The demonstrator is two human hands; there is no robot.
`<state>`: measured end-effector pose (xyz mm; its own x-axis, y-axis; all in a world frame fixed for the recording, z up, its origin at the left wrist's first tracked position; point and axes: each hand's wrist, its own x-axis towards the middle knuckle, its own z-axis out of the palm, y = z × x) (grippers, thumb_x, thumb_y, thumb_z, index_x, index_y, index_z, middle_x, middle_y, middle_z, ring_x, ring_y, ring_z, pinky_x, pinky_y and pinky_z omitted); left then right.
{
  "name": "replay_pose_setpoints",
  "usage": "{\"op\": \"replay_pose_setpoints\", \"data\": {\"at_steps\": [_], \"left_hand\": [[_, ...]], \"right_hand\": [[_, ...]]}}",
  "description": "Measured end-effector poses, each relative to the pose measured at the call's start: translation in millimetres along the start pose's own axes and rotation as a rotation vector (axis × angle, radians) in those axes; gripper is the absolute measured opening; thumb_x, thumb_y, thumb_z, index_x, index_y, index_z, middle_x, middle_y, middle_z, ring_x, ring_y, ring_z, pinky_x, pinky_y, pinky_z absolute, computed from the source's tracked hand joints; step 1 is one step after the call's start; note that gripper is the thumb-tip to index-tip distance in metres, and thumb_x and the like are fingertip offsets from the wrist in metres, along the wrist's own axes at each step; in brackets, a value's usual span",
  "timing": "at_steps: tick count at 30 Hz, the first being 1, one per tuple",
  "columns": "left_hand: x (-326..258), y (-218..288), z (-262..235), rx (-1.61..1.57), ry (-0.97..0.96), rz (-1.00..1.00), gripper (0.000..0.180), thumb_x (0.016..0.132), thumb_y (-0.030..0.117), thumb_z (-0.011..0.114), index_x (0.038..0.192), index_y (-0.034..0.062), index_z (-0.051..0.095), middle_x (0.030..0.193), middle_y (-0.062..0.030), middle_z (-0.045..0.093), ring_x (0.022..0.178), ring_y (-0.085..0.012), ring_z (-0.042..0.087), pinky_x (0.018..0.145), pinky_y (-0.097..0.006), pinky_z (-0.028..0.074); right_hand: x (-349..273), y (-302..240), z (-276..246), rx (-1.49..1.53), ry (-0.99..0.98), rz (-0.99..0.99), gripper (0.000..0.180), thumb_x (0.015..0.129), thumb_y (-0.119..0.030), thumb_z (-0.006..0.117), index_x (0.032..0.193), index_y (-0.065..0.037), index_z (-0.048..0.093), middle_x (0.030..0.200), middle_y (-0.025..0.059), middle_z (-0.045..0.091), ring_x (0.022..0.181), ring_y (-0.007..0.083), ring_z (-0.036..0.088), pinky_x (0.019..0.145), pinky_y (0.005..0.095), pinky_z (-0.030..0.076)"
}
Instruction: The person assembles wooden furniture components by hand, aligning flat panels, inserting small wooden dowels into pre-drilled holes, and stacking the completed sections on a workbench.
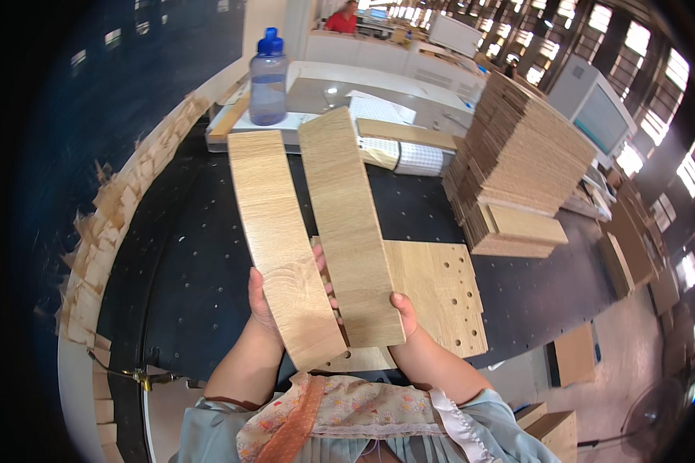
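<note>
My left hand (259, 299) grips a long, light wood-grain board (279, 231) by its lower part, thumb on the left edge. A second wood-grain board (347, 224), slightly darker, is held in my right hand (405, 312), thumb over its right edge. Both boards are raised and tilted side by side, their far ends apart and their near ends almost meeting. Fingers show in the gap between them; the rest are hidden behind the boards. Below lies a wood-grain panel with drilled holes (432, 270) on the black table (185, 285).
At the right of the table stands a tall stack of boards (510, 154). A blue-capped water bottle (268, 85), papers (382, 109) and another board (405, 133) lie along the back. Torn tape pieces (116, 201) line the left edge. A monitor (598, 116) stands far right; a person in red (341, 19) is beyond.
</note>
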<state>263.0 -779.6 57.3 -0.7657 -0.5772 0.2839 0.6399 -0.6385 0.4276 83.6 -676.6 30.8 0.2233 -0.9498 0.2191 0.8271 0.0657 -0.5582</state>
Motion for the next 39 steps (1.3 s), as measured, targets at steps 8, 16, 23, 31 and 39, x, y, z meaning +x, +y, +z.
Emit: {"op": "replay_pose_setpoints", "data": {"at_steps": [8, 16, 23, 31, 39], "left_hand": [[-2.8, 5.3, -8.6, -0.06, -0.156, -0.059, 0.126, 0.057, 0.075, 0.066, 0.144, 0.0015, 0.013, 0.146, -0.0109, 0.027, 0.105, -0.0339, 0.056, 0.083, -0.055, 0.049], [-8.2, 12.8, -9.9, -0.007, -0.329, -0.107, 0.133, 0.054, 0.075, 0.068, 0.146, 0.0033, 0.004, 0.15, -0.0135, 0.02, 0.117, -0.0378, 0.047, 0.094, -0.057, 0.04], [-6.4, 14.9, -14.2, 0.047, -0.383, -0.101, 0.133, 0.055, 0.075, 0.068, 0.145, 0.0016, 0.004, 0.151, -0.0163, 0.011, 0.12, -0.0386, 0.044, 0.094, -0.058, 0.039], [-7.9, 8.3, -8.5, -0.036, -0.357, -0.093, 0.124, 0.06, 0.08, 0.06, 0.147, 0.011, 0.005, 0.15, -0.0124, 0.018, 0.112, -0.0378, 0.05, 0.089, -0.058, 0.043], [13.9, 5.0, 27.4, -0.177, -0.248, -0.001, 0.123, 0.062, 0.082, 0.053, 0.144, 0.0001, 0.011, 0.145, -0.016, 0.023, 0.102, -0.0334, 0.057, 0.076, -0.057, 0.051]], "right_hand": [[-2.5, -1.6, -6.9, -0.07, -0.1, 0.005, 0.081, 0.079, -0.042, 0.06, 0.139, 0.0, 0.028, 0.135, 0.025, 0.04, 0.126, 0.0374, 0.04, 0.098, 0.0515, 0.039], [0.6, -1.3, 0.7, -0.102, -0.128, 0.017, 0.085, 0.077, -0.043, 0.062, 0.141, 0.0, 0.024, 0.137, 0.0255, 0.036, 0.125, 0.038, 0.04, 0.097, 0.0517, 0.039], [7.2, -3.2, 7.1, -0.095, -0.122, 0.052, 0.089, 0.076, -0.044, 0.063, 0.142, -0.001, 0.022, 0.137, 0.0255, 0.035, 0.124, 0.0368, 0.042, 0.096, 0.0501, 0.041], [0.3, -5.4, 13.1, -0.017, -0.082, 0.072, 0.093, 0.075, -0.046, 0.065, 0.142, -0.002, 0.019, 0.138, 0.0256, 0.033, 0.122, 0.0353, 0.044, 0.094, 0.0483, 0.043], [15.7, -19.3, 30.6, 0.131, -0.194, -0.026, 0.085, 0.079, -0.047, 0.057, 0.143, -0.005, 0.021, 0.136, 0.025, 0.036, 0.122, 0.0398, 0.044, 0.091, 0.0513, 0.045]]}}
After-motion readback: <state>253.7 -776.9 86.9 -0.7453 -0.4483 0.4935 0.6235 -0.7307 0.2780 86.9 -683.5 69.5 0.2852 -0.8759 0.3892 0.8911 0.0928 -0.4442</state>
